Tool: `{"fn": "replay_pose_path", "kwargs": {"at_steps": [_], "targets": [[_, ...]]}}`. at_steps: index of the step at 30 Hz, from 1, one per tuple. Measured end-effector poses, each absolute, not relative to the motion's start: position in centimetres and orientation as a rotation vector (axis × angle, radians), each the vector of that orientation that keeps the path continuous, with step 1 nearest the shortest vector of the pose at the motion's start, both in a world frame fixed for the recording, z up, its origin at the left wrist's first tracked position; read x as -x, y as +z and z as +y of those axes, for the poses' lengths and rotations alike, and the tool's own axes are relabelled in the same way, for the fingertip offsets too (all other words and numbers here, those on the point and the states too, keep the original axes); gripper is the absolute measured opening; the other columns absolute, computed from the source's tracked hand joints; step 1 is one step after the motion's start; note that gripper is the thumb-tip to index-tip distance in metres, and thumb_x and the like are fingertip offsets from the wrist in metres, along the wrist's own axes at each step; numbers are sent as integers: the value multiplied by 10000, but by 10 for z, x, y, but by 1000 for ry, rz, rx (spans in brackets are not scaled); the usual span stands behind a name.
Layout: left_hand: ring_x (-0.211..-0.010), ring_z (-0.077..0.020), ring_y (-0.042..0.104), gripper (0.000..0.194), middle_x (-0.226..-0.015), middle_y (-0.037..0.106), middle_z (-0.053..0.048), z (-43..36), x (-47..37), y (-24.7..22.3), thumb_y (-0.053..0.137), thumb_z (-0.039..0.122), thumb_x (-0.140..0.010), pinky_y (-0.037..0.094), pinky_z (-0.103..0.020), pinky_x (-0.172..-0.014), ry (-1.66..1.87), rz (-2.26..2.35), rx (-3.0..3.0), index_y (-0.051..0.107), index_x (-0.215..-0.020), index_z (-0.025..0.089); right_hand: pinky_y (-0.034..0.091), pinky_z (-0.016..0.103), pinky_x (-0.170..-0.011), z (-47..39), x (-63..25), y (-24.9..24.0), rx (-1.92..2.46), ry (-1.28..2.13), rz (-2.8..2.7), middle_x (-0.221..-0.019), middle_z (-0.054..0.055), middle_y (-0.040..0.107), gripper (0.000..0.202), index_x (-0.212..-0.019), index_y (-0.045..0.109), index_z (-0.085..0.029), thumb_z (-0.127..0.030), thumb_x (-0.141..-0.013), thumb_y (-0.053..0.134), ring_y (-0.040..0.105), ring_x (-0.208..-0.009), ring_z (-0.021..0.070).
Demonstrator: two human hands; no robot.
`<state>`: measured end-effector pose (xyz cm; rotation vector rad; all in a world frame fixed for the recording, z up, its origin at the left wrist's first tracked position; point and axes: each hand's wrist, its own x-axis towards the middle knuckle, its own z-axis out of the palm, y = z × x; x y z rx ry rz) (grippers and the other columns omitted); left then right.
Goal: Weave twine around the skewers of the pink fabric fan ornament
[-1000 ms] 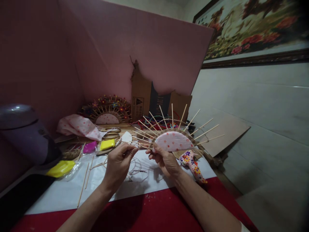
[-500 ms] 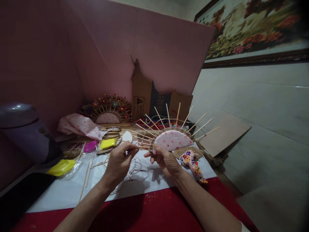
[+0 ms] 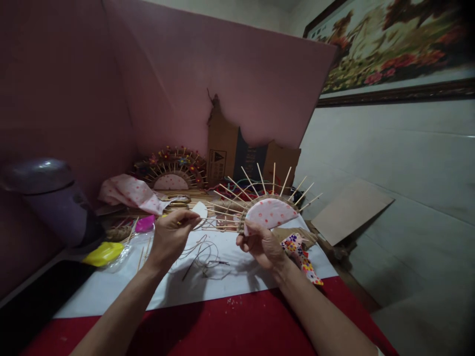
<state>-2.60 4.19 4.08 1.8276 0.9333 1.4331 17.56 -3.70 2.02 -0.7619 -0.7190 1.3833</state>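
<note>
My right hand [image 3: 261, 244] grips the lower left corner of a half-round craft piece [image 3: 272, 212] covered in pale cloth with red dots. Thin wooden sticks fan out from its curved edge, and brown cord is wound along their base. Left of it, my left hand [image 3: 170, 235] is closed in a pinch on a thin cord [image 3: 215, 219] that seems to run taut to the craft piece. Loose loops of cord [image 3: 204, 254] lie on the white sheet below, between both hands. A flower-patterned cloth object [image 3: 302, 257] rests beside my right wrist.
A similar half-round piece with coloured flowers [image 3: 170, 180] stands at the back, near dotted cloth [image 3: 128, 190] and scissors. Yellow [image 3: 104, 253] and magenta [image 3: 144, 224] packets lie left, by a purple bottle [image 3: 55, 202]. Torn cardboard [image 3: 222, 148] leans behind. A dark slab [image 3: 44, 291] is front left.
My left hand has drawn away to the left from the craft piece, stretching the cord. The craft piece has turned slightly in my right hand, and the view has shifted a little.
</note>
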Motion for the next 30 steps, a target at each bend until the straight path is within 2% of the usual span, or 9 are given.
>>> {"fn": "replay_pose_path", "kwargs": {"at_steps": [4,8,14,21,24,26,28,30], "targets": [[-542,-121,527,138,-602,653,-27,43,25,44,741,260,-573,388,-231,-482,1370,928,-1557,706,-656,155,361,180,-403,-37,-176,22,699,1386,-623,-501,4,621,192,-603,585,-163,-298,-660,708,588,-469,114],[-408,-61,374,139,-506,599,4,39,19,44,742,244,-540,252,-195,-378,1244,920,-1426,705,-635,151,371,191,-416,-39,-175,24,680,1395,-595,-503,-4,615,194,-621,583,-172,-305,-647,722,594,-490,124],[-378,-41,270,192,-456,504,29,26,4,31,735,317,-571,153,-191,-350,1071,867,-1378,689,-608,134,364,197,-438,-43,-170,25,649,1432,-712,-600,31,657,216,-655,583,-173,-359,-711,676,568,-491,107],[-418,-76,356,263,-468,501,19,15,-5,22,715,389,-633,251,-212,-387,965,783,-1473,651,-555,146,361,202,-463,-45,-164,25,635,1478,-834,-681,44,665,223,-701,617,-159,-376,-745,646,575,-522,106],[-499,-106,440,225,-552,580,-16,13,-7,17,705,367,-659,344,-238,-461,984,701,-1457,708,-685,143,371,198,-470,-46,-163,25,639,1490,-860,-693,49,660,233,-734,641,-156,-389,-747,645,595,-580,121],[-497,-110,447,232,-568,600,-27,12,-9,14,704,358,-664,362,-249,-473,971,694,-1439,722,-740,140,372,198,-469,-46,-162,25,657,1494,-865,-686,48,658,236,-728,639,-161,-396,-748,646,599,-599,129],[-482,-111,454,221,-577,613,-33,11,-9,14,702,344,-665,372,-253,-465,936,708,-1427,724,-748,140,368,202,-461,-46,-162,25,677,1491,-861,-661,40,652,247,-711,633,-163,-406,-753,640,577,-547,117],[-551,-134,526,209,-684,660,-55,9,-9,16,706,293,-654,419,-265,-508,935,685,-1392,720,-802,146,364,205,-449,-46,-162,24,691,1472,-846,-633,28,643,241,-709,631,-161,-398,-750,644,550,-494,105]]}}
